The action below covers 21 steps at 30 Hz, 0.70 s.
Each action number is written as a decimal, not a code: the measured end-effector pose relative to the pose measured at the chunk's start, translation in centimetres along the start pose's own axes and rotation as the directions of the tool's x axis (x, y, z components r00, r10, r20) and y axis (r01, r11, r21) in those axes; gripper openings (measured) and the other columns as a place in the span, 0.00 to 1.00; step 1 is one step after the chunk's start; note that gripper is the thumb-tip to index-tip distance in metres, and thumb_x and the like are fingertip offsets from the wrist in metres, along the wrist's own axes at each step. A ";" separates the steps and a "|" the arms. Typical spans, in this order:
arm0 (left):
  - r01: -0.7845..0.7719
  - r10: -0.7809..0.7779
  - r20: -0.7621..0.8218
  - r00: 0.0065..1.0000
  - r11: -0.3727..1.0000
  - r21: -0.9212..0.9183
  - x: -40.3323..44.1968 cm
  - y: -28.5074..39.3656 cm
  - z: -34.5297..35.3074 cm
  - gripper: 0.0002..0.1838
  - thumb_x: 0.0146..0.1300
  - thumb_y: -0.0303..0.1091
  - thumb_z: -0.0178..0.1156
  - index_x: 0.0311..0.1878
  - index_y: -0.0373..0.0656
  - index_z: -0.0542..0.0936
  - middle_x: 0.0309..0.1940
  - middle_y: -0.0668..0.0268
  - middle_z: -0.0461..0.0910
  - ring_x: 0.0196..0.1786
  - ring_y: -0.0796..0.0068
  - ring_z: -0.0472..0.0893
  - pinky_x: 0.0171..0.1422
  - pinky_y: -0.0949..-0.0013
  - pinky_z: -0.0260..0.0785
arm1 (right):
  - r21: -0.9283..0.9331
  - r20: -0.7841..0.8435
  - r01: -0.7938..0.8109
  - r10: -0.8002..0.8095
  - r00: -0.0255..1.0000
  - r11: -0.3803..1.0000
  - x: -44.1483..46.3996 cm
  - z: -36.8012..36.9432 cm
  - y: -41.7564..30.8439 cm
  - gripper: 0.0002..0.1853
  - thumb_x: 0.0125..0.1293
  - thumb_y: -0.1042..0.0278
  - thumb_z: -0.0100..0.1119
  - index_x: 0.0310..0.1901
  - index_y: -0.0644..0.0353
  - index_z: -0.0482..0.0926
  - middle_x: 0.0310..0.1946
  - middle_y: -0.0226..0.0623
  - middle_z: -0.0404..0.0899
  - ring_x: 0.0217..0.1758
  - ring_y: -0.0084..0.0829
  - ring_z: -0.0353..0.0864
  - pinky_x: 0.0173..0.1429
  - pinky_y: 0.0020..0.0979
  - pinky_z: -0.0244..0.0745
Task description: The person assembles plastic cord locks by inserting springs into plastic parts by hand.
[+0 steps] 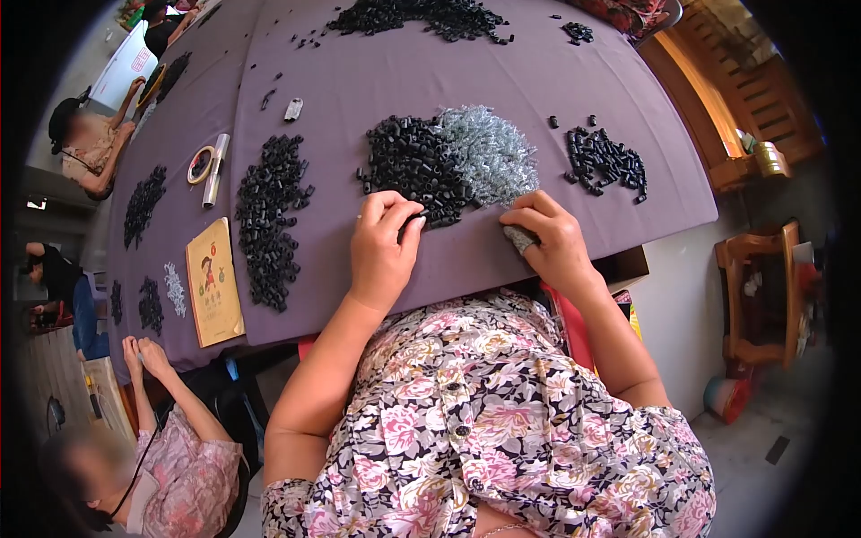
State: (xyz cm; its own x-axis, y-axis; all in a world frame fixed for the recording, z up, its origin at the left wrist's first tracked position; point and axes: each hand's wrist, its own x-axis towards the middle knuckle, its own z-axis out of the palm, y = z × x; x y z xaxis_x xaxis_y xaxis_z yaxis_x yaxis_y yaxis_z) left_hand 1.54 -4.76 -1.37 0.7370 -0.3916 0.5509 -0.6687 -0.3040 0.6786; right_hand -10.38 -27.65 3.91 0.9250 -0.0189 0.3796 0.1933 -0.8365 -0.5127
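Observation:
A heap of small black tubular plastic pieces (408, 161) lies in front of me, touching a heap of small clear plastic pieces (489, 157) on its right. My left hand (386, 242) is at the near edge of the black heap, thumb and fingers closed in a pinch; whatever sits between the tips is too small to name. At the near edge of the clear heap, my right hand (552, 238) has its fingers curled together, and their tips are partly hidden. A grey wrap (520, 238) covers one digit of that hand.
Black pieces form a long pile (272, 220) on the left and a smaller pile (605, 163) on the right. A yellow booklet (215, 282), a tape roll (200, 165) and a clear roll (216, 170) lie on the purple cloth (628, 108). Other people sit along the left.

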 end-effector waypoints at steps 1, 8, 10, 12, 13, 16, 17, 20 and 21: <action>-0.005 0.004 -0.025 1.000 1.000 -0.021 -0.1 -0.1 -0.1 0.08 0.59 0.26 0.68 0.42 0.42 0.83 0.42 0.62 0.78 0.44 0.60 0.81 0.47 0.60 0.75 | 0.064 -0.022 -0.059 0.060 0.998 0.996 -0.1 -0.1 -0.1 0.19 0.48 0.86 0.61 0.45 0.62 0.83 0.45 0.41 0.79 0.47 0.47 0.82 0.51 0.40 0.79; -0.053 0.054 0.049 0.997 0.999 -0.012 -1.7 2.0 -0.8 0.08 0.59 0.23 0.66 0.42 0.40 0.83 0.43 0.60 0.78 0.41 0.62 0.82 0.44 0.66 0.76 | 0.010 -0.011 -0.164 0.164 0.986 0.986 0.1 0.1 -0.3 0.18 0.50 0.83 0.62 0.45 0.61 0.83 0.45 0.42 0.79 0.47 0.49 0.82 0.52 0.43 0.78; -0.091 0.086 0.089 0.992 0.994 0.054 -1.9 2.3 -0.9 0.08 0.56 0.24 0.67 0.41 0.42 0.83 0.42 0.61 0.78 0.43 0.60 0.82 0.46 0.62 0.75 | -0.078 0.024 -0.129 0.132 0.991 0.989 0.6 0.1 -0.6 0.18 0.50 0.83 0.63 0.45 0.61 0.83 0.44 0.43 0.78 0.47 0.50 0.82 0.51 0.44 0.77; -0.110 0.098 0.132 0.986 0.990 0.090 -2.0 2.4 -1.0 0.09 0.56 0.25 0.67 0.40 0.42 0.82 0.42 0.62 0.78 0.44 0.59 0.81 0.47 0.61 0.75 | -0.138 0.067 -0.104 0.114 0.991 0.985 1.1 -0.2 -1.0 0.17 0.50 0.82 0.63 0.45 0.61 0.82 0.43 0.44 0.78 0.46 0.51 0.81 0.50 0.45 0.77; -0.096 0.080 0.152 0.985 0.990 0.101 -2.1 2.4 -1.1 0.09 0.56 0.26 0.69 0.41 0.43 0.82 0.41 0.63 0.78 0.45 0.60 0.81 0.48 0.60 0.75 | -0.152 0.092 -0.099 0.114 0.989 0.983 1.3 -0.5 -1.2 0.17 0.50 0.82 0.63 0.44 0.61 0.81 0.42 0.44 0.77 0.46 0.51 0.81 0.50 0.46 0.77; -0.084 0.066 0.150 0.986 0.989 0.118 -1.9 2.8 -1.2 0.09 0.56 0.27 0.69 0.41 0.43 0.83 0.41 0.63 0.78 0.45 0.59 0.81 0.48 0.61 0.75 | -0.198 0.176 -0.093 0.129 0.976 0.976 2.0 -1.0 -1.6 0.16 0.50 0.81 0.63 0.44 0.62 0.79 0.41 0.43 0.77 0.46 0.52 0.81 0.50 0.47 0.76; -0.088 0.069 0.162 0.984 0.989 0.117 -1.8 2.6 -1.2 0.09 0.56 0.27 0.69 0.41 0.43 0.83 0.41 0.62 0.78 0.45 0.59 0.81 0.48 0.61 0.75 | -0.216 0.203 -0.089 0.134 0.970 0.972 2.2 -1.1 -1.6 0.16 0.50 0.80 0.64 0.43 0.63 0.79 0.41 0.43 0.77 0.46 0.52 0.81 0.50 0.47 0.76; -0.091 0.070 0.185 0.980 0.990 0.107 -1.8 2.4 -1.2 0.09 0.57 0.27 0.70 0.41 0.43 0.83 0.41 0.62 0.79 0.45 0.59 0.81 0.48 0.60 0.75 | -0.258 0.266 -0.072 0.143 0.953 0.963 2.6 -0.9 -1.4 0.15 0.50 0.79 0.63 0.42 0.63 0.78 0.42 0.43 0.77 0.46 0.52 0.81 0.49 0.48 0.76; -0.083 0.064 0.182 0.981 0.991 0.100 -1.7 2.4 -1.2 0.09 0.57 0.26 0.70 0.42 0.42 0.83 0.40 0.62 0.79 0.45 0.59 0.81 0.48 0.60 0.75 | -0.256 0.261 -0.069 0.137 0.955 0.964 2.6 -0.9 -1.3 0.15 0.50 0.79 0.63 0.42 0.62 0.78 0.42 0.43 0.77 0.46 0.52 0.81 0.49 0.48 0.76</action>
State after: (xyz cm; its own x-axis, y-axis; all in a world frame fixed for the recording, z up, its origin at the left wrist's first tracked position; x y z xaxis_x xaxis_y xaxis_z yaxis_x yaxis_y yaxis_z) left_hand -1.24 -3.76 -0.09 0.6624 -0.5620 0.4954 -0.7343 -0.3558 0.5781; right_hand -8.51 -27.05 6.25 0.9958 0.0101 0.0910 0.0391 -0.9456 -0.3230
